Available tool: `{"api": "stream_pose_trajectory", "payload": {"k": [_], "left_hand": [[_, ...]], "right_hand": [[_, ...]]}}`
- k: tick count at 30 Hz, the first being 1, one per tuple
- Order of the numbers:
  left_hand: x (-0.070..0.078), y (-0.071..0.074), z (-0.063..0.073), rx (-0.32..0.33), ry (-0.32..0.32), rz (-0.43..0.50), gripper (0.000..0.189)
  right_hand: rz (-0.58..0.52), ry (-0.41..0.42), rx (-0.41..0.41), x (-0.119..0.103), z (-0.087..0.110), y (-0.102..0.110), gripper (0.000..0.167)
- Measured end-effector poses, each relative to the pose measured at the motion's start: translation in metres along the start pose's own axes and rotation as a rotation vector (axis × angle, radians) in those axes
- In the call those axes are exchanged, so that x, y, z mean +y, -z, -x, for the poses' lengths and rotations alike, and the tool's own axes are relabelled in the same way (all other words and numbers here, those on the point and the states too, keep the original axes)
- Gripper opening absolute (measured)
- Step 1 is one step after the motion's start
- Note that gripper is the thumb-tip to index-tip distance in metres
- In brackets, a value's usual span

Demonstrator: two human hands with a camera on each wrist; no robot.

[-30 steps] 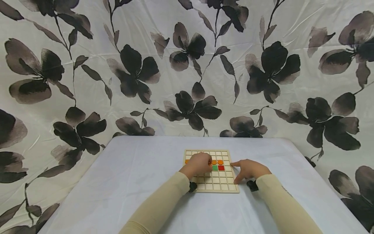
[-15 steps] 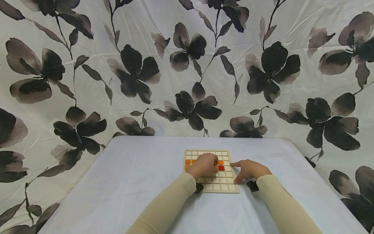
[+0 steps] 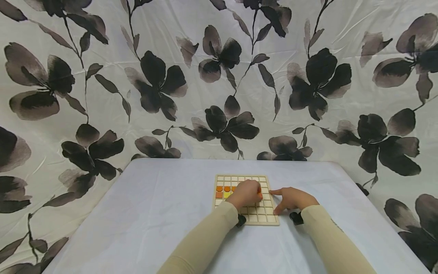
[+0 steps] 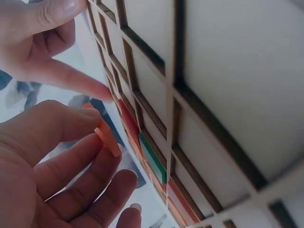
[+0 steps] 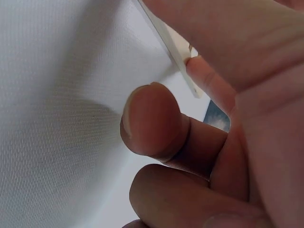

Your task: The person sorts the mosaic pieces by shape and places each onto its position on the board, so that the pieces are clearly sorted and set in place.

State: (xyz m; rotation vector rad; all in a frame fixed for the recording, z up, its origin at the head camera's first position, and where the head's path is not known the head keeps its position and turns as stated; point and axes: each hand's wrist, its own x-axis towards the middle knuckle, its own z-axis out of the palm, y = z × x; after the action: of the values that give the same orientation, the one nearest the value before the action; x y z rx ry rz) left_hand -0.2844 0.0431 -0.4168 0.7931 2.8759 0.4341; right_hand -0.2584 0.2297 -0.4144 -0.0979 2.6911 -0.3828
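Note:
My left hand [image 3: 244,194] is over the right part of a pale wooden grid board [image 3: 263,219]. Between its thumb and fingers it pinches a thin orange tile [image 4: 108,135], seen edge-on in the left wrist view. My right hand [image 3: 292,198] touches the board's right edge with a straight index finger and an extended thumb; its other fingers are bent. Orange discs [image 3: 219,188] stand in one row of squares. Below them lie an orange tile [image 3: 219,195] and a yellow tile [image 3: 227,195]. In the left wrist view a red tile [image 4: 128,118] and a green tile [image 4: 153,157] show; my left hand hides others overhead.
A white-covered table [image 3: 154,213] carries the board. Behind it hangs a cloth [image 3: 191,95] with dark flowers. Both forearms reach in from the front, and a black wrist device [image 3: 296,218] shows at the right wrist.
My left hand has moved to the right across the board, uncovering the left-hand discs and tiles and covering the right-hand ones. My right hand stays at the board's edge.

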Motion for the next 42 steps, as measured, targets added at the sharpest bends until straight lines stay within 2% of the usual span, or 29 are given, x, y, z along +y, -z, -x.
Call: {"api": "stream_pose_trajectory", "payload": {"k": [8,15,23,29,42], "left_hand": [[0.008,-0.004,-0.006,0.014,-0.016,-0.063,0.016],[0.012,-0.009,-0.012,0.016,-0.025,-0.083,0.016],[0.015,-0.013,-0.021,-0.002,0.003,-0.113,0.012],[0.020,-0.013,-0.022,-0.018,0.009,-0.108,0.010],[0.023,-0.015,-0.024,-0.007,-0.013,-0.178,0.011]], "right_hand": [[-0.007,0.033,0.000,0.003,0.000,-0.001,0.088],[-0.022,0.023,-0.007,0.003,0.001,-0.002,0.087],[-0.032,0.017,-0.013,0.004,0.002,-0.003,0.087],[-0.032,0.028,-0.013,0.005,0.002,-0.004,0.087],[-0.031,0.051,-0.005,0.005,0.006,-0.004,0.087]]}}
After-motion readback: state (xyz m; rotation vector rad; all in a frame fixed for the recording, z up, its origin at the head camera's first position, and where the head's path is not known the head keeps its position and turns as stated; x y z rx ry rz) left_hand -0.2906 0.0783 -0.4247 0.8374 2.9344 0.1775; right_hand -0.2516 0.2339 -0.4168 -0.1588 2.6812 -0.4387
